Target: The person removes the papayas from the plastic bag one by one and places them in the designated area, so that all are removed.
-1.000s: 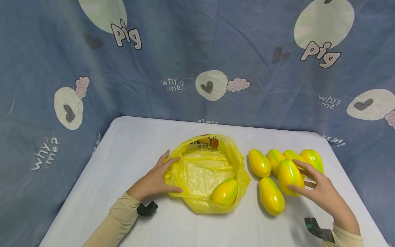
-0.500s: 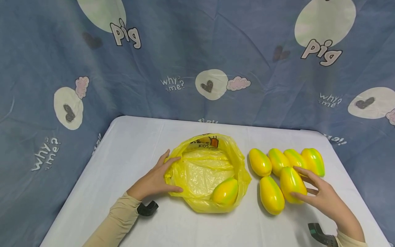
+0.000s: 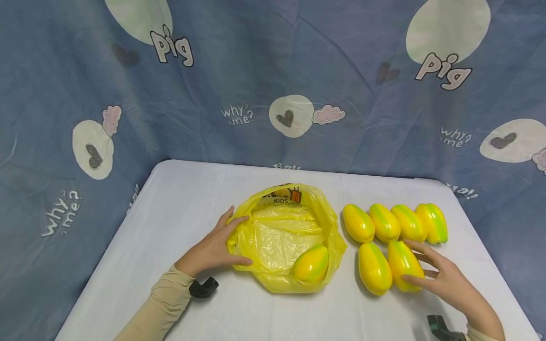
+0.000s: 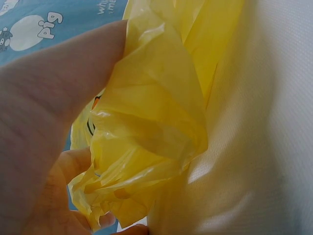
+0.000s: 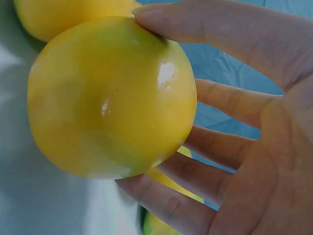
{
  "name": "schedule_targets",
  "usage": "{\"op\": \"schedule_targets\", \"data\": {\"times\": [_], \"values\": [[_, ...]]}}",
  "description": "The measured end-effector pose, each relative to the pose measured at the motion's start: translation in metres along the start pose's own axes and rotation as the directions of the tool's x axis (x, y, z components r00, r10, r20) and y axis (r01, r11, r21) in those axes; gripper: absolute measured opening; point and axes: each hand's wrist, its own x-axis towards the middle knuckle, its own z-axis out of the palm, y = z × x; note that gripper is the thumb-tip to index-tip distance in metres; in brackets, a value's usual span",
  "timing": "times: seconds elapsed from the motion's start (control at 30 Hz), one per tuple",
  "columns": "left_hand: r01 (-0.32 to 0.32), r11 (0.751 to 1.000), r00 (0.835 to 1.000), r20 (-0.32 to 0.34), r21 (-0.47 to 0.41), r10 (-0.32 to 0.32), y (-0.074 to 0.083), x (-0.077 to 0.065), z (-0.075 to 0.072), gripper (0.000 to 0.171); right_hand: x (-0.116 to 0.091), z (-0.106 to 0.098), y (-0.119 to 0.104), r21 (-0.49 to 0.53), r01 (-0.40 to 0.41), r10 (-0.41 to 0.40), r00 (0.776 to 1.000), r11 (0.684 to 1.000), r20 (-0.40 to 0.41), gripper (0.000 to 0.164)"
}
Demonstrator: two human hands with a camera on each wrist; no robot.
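A yellow plastic bag (image 3: 273, 285) lies mouth up in the middle of the table, with one papaya (image 3: 310, 265) inside at its near right. My left hand (image 3: 213, 251) holds the bag's left side; in the left wrist view the crumpled plastic (image 4: 146, 132) sits between thumb and fingers. At the right, my right hand (image 3: 448, 279) grips a glossy yellow-green papaya (image 3: 404, 267), thumb on one side and fingers on the other. That papaya stands beside another papaya (image 3: 375, 269) in the near row. Whether it bears fully on the table, I cannot tell.
Behind the gripped fruit, several more papayas (image 3: 384, 222) form a row. A white cloth covers the table (image 3: 187, 199). Blue printed fabric (image 3: 239, 57) hangs along the back and left side.
My right hand has brought its papaya down and nearer to me, from over the back row to beside the near papaya. The left hand and bag have stayed put.
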Motion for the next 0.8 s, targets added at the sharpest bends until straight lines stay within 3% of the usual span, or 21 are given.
{"op": "schedule_targets", "data": {"times": [0.8], "values": [[-0.008, 1.0, 1.0, 0.004, -0.013, 0.008, -0.0012, 0.0001, 0.0, 0.111, 0.0081, 0.0058, 0.0058, -0.025, -0.004, 0.006, 0.998, 1.0, 0.061, 0.077]]}}
